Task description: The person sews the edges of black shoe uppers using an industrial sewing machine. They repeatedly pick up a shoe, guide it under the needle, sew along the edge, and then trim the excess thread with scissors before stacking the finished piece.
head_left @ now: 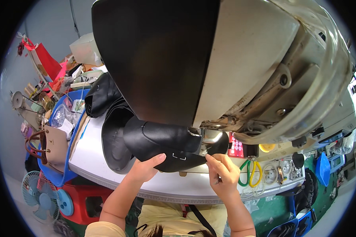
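Observation:
A black leather piece (166, 142) lies curved across the white table, under the head of a sewing machine (245, 59). Short pale stitch-like marks show near its front edge. My left hand (145, 168) grips that edge on the left, thumb on top and fingers hidden beneath. At the piece's right corner, close to the machine's needle area, my right hand (224, 173) pinches the edge between thumb and fingers. Something small and dark shows within the right hand's curled fingers; I cannot make it out. The machine head hides the far part of the leather.
More folded black leather (103, 94) lies at the far left. Scissors with green handles (244, 173), yellow-handled scissors (256, 173), a phone (236, 147) and clear bobbins (270, 173) lie on the right. A blue bin (70, 173), fan (43, 195) and red stool (81, 199) stand left.

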Demonstrator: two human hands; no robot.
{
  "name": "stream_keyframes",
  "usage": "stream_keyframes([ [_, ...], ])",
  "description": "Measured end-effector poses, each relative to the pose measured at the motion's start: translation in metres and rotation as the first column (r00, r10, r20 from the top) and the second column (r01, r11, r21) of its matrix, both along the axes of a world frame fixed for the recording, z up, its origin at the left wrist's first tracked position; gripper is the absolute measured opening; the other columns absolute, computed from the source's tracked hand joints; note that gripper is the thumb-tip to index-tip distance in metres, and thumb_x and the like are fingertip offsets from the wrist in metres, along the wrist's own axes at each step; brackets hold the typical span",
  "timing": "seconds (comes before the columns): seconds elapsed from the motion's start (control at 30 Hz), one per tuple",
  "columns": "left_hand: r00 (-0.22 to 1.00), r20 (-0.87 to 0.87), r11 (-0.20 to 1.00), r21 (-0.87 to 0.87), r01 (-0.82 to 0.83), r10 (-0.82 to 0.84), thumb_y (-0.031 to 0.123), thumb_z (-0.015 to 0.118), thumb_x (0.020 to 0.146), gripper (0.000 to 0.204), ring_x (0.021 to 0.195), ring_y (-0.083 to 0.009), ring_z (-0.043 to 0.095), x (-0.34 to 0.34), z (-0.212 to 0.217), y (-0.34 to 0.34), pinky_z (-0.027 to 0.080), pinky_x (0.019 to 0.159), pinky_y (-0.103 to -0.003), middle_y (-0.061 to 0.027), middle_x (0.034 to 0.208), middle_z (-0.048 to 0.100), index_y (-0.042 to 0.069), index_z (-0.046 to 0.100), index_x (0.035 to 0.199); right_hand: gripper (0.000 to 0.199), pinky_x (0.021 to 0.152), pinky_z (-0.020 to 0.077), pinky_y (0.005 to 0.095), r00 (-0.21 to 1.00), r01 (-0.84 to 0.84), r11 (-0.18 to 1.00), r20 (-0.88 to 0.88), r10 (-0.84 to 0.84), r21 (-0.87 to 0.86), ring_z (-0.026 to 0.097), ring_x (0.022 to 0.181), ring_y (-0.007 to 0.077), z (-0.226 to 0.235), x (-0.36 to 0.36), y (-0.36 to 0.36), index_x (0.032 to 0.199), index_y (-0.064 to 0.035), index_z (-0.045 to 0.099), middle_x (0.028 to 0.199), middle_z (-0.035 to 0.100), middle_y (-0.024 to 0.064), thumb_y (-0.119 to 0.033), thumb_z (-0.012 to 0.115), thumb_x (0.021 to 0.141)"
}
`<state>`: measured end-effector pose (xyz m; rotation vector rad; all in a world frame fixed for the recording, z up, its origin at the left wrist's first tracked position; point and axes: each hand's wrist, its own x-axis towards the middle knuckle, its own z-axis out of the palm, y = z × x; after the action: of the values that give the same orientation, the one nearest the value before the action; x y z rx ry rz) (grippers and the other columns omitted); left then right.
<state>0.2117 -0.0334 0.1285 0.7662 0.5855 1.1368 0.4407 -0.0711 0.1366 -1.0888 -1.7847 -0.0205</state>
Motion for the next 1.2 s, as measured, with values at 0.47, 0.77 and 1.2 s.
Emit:
stream_keyframes([
  [0.47, 0.998, 0.002, 0.995, -0.071, -0.069, 0.069, 0.001, 0.061, 0.083, 0.047, 0.116, -0.0268, 0.053, 0.016, 0.015, -0.005, 0.046, 0.096, -0.044, -0.0118, 0.123, 0.055, 0.005, 0.046, 0.127, 0.045, 0.046, 0.0438, 0.026, 0.999, 0.032, 0.993, 0.038, -0.036, 0.115, 0.051, 0.051, 0.0151, -0.009, -0.008, 0.002, 0.105, -0.0095, 0.069, 0.106, 0.065, 0.0187, 0.005, 0.073, 0.063],
  [0.77, 0.993, -0.012, 0.993, -0.004, -0.119, 0.119, 0.005, 0.059, 0.087, 0.037, 0.101, -0.023, 0.06, 0.03, 0.014, -0.009, 0.053, 0.077, -0.038, -0.0099, 0.113, 0.058, 0.005, 0.047, 0.122, 0.052, 0.045, 0.0425, 0.025, 0.989, 0.017, 0.986, 0.141, -0.041, 0.164, 0.053, 0.055, 0.0142, -0.017, -0.021, 0.007, 0.112, -0.0116, 0.067, 0.124, 0.057, 0.0198, -0.006, 0.073, 0.06],
  [1.2, 0.968, 0.238, 0.976, -0.218, -0.03, 0.083, 0.032, 0.051, 0.091, 0.052, 0.119, -0.032, 0.05, -0.001, 0.017, -0.008, 0.043, 0.094, -0.045, -0.0164, 0.132, 0.05, 0.003, 0.042, 0.133, 0.059, 0.046, 0.0424, 0.0277, 0.984, 0.01, 0.985, 0.175, -0.041, 0.175, 0.055, 0.057, 0.0176, 0.0, -0.006, 0.011, 0.112, -0.0094, 0.067, 0.121, 0.061, 0.0151, 0.001, 0.062, 0.055],
])
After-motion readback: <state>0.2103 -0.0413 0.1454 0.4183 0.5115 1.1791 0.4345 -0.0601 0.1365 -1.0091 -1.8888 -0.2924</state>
